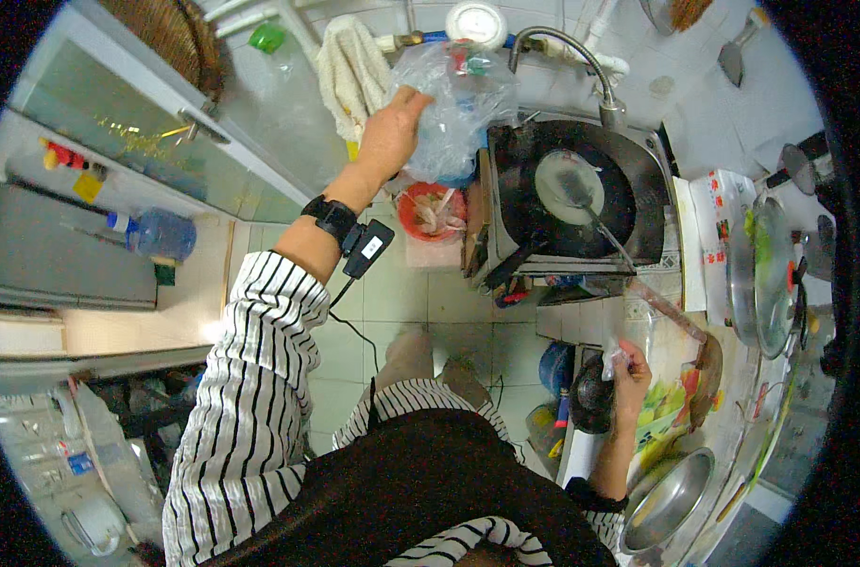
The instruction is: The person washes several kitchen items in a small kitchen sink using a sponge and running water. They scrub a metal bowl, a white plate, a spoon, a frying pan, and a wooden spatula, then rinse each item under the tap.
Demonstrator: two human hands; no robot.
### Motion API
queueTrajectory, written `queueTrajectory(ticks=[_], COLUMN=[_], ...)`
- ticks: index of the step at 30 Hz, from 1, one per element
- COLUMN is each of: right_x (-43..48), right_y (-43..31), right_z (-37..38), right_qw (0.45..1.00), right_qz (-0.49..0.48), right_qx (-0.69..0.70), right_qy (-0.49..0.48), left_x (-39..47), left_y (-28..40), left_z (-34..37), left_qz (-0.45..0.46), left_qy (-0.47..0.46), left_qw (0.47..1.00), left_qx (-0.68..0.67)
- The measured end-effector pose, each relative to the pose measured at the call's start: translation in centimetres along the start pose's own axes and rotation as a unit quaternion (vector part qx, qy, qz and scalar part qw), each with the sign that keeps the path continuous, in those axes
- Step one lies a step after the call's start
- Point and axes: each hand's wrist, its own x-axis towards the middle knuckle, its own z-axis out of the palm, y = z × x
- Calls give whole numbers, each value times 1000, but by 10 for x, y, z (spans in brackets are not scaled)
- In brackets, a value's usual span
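My left hand is stretched forward at the near left side of a bunched clear plastic bag, between it and a hanging cream towel; whether the fingers grip the plastic is unclear. Low on the right, my right hand pinches a small crumpled whitish piece, seemingly plastic or tissue, above a dark round pan or lid. A black wok sits in a sink-like metal frame under a curved metal faucet. Within the wok is a whitish round item with a long-handled ladle over it.
A red basin with plastic scraps stands left of the wok. To the right are a glass lid, a steel bowl and a green-printed bag on the counter. A glass-panelled door and a large water bottle are on the left.
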Motion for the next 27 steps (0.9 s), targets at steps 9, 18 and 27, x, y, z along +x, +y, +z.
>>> queueTrajectory(ticks=[9,18,27], right_x=[-54,13,156], right_y=[52,27,27], right_z=[82,383,514], right_qw=[997,959,908], right_qz=[11,-155,-315], right_qx=[-14,-152,-242], right_qy=[-69,-180,-133], left_x=[33,36,-103], left_y=[-22,-74,-177], left_z=[81,-27,-41], left_qz=[132,35,-530], left_qy=[-335,-82,-70], left_qw=[931,952,379], left_qx=[60,-293,-755])
